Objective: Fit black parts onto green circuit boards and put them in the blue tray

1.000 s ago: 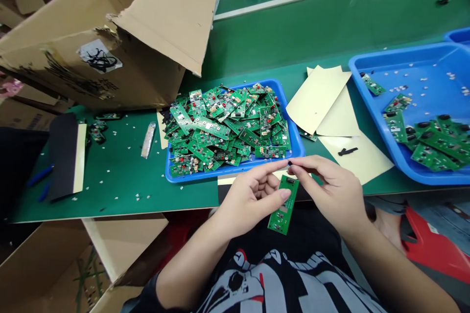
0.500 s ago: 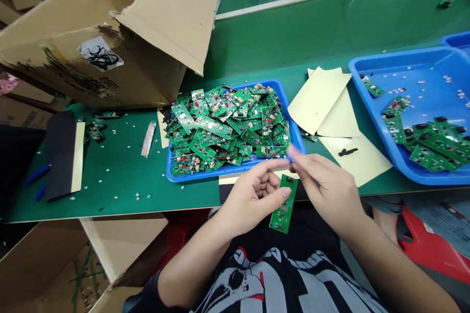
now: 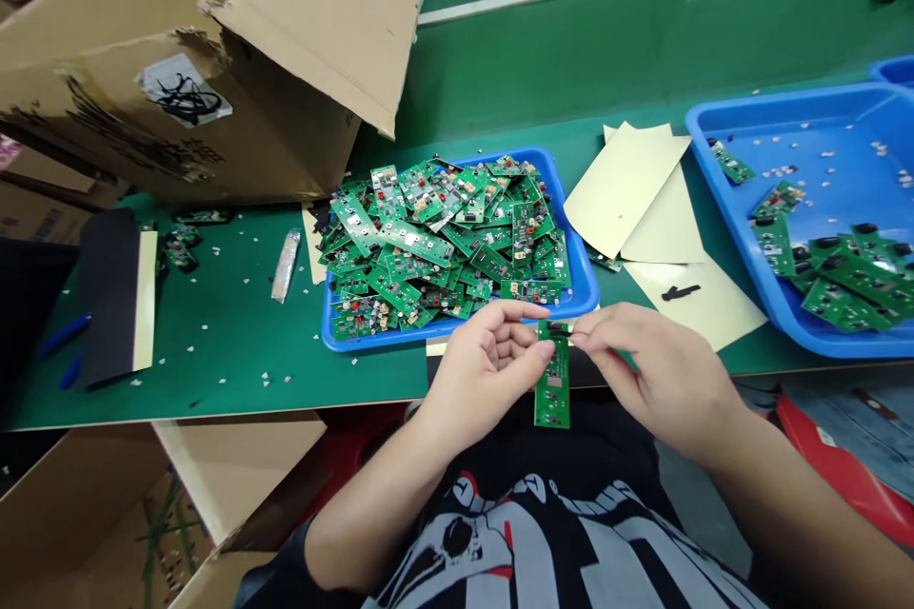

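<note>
My left hand (image 3: 492, 366) is closed on one narrow green circuit board (image 3: 553, 390), the thumb across its face near the upper end. The board hangs over my lap, just in front of the table edge. My right hand (image 3: 646, 362) is closed in a pinch at the board's upper right corner, on the end of a thin black strip (image 3: 561, 330) that lies across the top of the board. How the strip is fixed there I cannot make out. Right behind my hands is a blue tray (image 3: 389, 340) heaped with similar circuit boards (image 3: 443, 238).
A second blue tray (image 3: 728, 247) with several boards stands at right. Yellow sheets (image 3: 628, 190) lie between the trays, a black piece (image 3: 681, 292) on one. A large cardboard box (image 3: 286, 133) stands back left. Blue-handled pliers (image 3: 64, 338) lie partly under a black sheet (image 3: 107, 304).
The circuit board has turned more upright and moved slightly up. My right fingers have come down to its upper corner, where the black strip now shows. The whole view has shifted a little.
</note>
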`<state>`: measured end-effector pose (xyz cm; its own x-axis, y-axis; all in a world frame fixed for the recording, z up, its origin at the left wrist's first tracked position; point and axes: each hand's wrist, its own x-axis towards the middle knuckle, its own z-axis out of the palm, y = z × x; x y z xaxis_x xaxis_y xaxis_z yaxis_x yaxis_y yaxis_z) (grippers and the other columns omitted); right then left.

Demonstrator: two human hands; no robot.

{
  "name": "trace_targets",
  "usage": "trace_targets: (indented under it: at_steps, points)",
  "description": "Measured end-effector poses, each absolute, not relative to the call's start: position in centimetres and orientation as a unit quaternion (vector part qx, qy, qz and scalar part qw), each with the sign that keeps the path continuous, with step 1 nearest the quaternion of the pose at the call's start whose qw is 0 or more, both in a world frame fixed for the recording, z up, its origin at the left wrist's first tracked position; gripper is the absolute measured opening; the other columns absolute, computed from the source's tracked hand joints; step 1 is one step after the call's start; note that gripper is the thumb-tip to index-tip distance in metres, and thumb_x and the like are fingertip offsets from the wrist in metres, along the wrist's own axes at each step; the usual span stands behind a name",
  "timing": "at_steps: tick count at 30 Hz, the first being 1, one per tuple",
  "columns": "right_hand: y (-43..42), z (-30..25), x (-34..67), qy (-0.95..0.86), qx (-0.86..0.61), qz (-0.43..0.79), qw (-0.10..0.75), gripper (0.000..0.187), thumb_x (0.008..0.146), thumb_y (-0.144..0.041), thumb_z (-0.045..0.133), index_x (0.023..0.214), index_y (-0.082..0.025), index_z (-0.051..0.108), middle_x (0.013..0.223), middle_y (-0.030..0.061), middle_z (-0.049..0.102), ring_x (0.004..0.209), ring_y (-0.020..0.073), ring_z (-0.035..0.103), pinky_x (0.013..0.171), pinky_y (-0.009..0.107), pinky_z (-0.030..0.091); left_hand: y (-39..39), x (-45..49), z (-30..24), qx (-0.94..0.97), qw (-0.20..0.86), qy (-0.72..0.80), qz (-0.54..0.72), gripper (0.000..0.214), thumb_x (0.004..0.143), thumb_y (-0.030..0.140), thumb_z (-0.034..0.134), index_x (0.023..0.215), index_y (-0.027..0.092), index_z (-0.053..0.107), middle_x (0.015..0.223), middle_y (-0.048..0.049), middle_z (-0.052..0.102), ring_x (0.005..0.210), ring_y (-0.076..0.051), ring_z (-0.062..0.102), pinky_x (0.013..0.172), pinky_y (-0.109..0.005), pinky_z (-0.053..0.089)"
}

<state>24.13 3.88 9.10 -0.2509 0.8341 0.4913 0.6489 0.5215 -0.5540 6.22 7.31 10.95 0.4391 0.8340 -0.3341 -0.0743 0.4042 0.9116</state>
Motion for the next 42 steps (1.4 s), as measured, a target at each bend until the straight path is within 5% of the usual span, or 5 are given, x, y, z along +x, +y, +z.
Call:
trace_targets:
  at_steps: [10,20,32,42]
  points:
    - [3.7,9.4,24.3,-0.839,-0.447,0.07,0.301,0.017,0.096,-0.017,0.043,0.09,-0.018,0.059,0.087,0.0081,0.069,0.079,0.02,0.063,0.073,0.036,0.051,7.0,6.8,11.4,0.424,0.725,0.436,0.323,0.013,0.077,0.014,0.062,0.088,0.016,0.055,0.066,0.0044,0.053,0.056,-0.006,0.049,0.052,-0.016,0.042]
    - [4.3,9.0,24.4,-0.863,-0.36,0.009,0.354,0.009,0.09,-0.008,0.051,0.096,-0.014,0.055,0.083,0.009,0.068,0.075,0.0215,0.062,0.066,0.035,0.051,6.7,7.3,10.9,0.446,0.67,0.451,0.385,0.011,0.073,0.013,0.061,0.082,0.016,0.056,0.067,0.0035,0.054,0.058,-0.006,0.048,0.054,-0.015,0.042]
    - [4.1,10.2,23.8,-0.791,-0.466,0.097,0.384,0.012,0.092,-0.009,0.048,0.092,-0.019,0.056,0.088,0.005,0.07,0.082,0.0159,0.066,0.075,0.028,0.055,6.6,7.2,10.7,0.552,0.55,0.433,0.454,0.009,0.083,0.016,0.06,0.091,0.018,0.063,0.072,0.0016,0.061,0.061,-0.007,0.056,0.055,-0.016,0.046]
    - [3.7,11.6,24.6,-0.821,-0.471,0.057,0.316,0.013,0.093,-0.01,0.047,0.087,-0.017,0.056,0.086,0.0068,0.07,0.079,0.0188,0.066,0.07,0.03,0.051,6.4,7.1,10.8,0.594,0.52,0.435,0.434,0.01,0.085,0.019,0.06,0.093,0.018,0.066,0.071,0.0005,0.063,0.06,-0.008,0.057,0.054,-0.017,0.048]
